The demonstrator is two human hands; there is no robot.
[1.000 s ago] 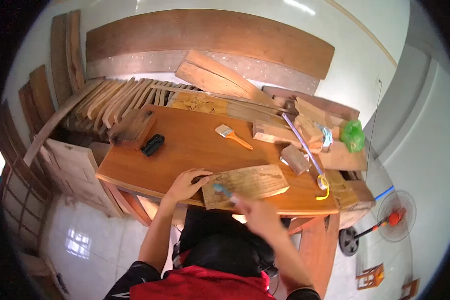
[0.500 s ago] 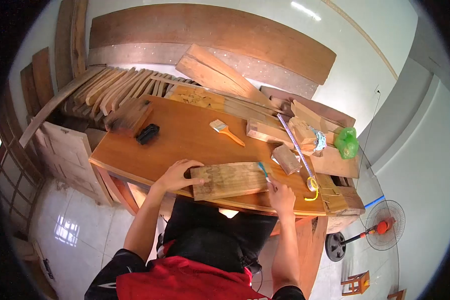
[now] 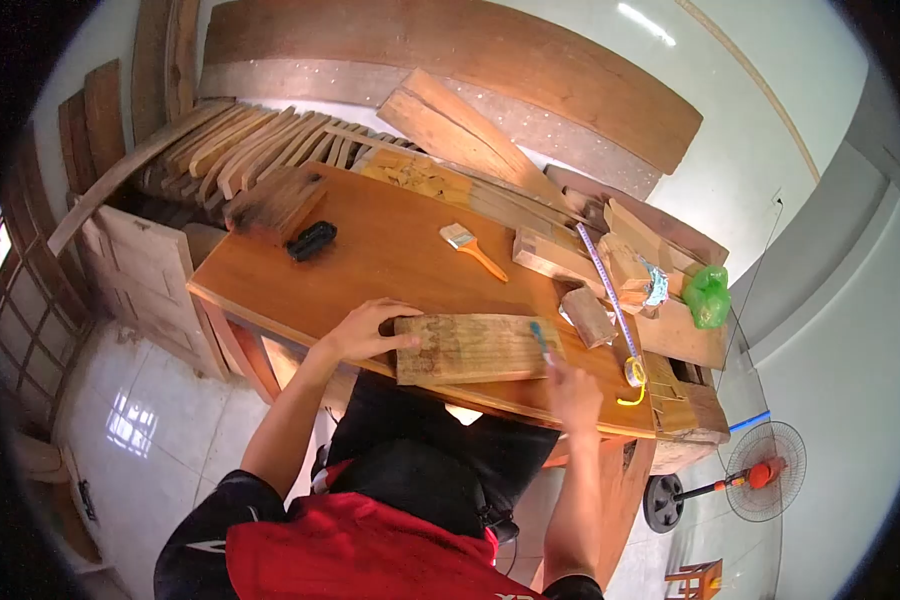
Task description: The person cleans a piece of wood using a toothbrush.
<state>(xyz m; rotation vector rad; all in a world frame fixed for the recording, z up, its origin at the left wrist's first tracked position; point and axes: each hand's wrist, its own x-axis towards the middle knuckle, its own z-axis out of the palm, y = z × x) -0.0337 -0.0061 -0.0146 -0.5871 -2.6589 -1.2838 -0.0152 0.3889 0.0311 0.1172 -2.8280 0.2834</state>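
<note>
A rough wooden board (image 3: 475, 350) lies at the front edge of the brown table (image 3: 370, 270). My left hand (image 3: 362, 332) grips the board's left end, thumb on its top face and fingers around the far corner. In my right hand (image 3: 574, 392), somewhat blurred, is a small teal brush (image 3: 540, 335); its head is over the right end of the board. Farther back on the table lies a paintbrush (image 3: 475, 250) with an orange handle. A black object (image 3: 311, 241) sits at the table's left.
Right of the board are a wood block (image 3: 588, 318), a tape measure (image 3: 634, 372) with its tape pulled out, and a green bag (image 3: 707, 297). Planks (image 3: 470, 135) lean behind the table. A fan (image 3: 765, 472) stands at the right.
The camera view has shifted slightly. The board has turned a little under my left hand. My right hand has moved slightly down and right with the teal brush.
</note>
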